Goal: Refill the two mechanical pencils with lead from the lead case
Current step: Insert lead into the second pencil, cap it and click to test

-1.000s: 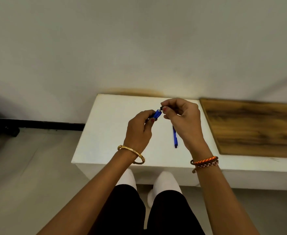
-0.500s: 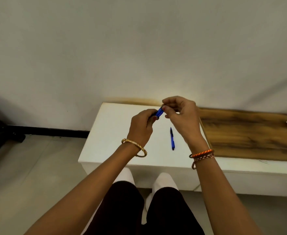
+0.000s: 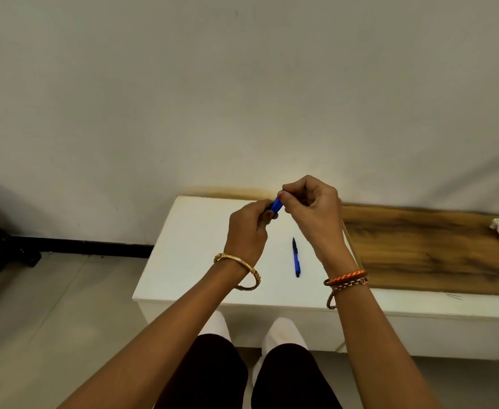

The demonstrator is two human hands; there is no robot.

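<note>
Blue plastic shows between the two hands: a mechanical pencil (image 3: 277,204) held above the white table (image 3: 189,261). The left hand (image 3: 246,231) has its grip curled round the lower barrel, so only the upper end sticks out, slanting up and to the right. The right hand (image 3: 313,208) pinches that exposed end with its fingertips (image 3: 283,196). A second blue pencil (image 3: 296,258) lies on the table below the hands, its long axis running near to far, dark tip pointing away.
</note>
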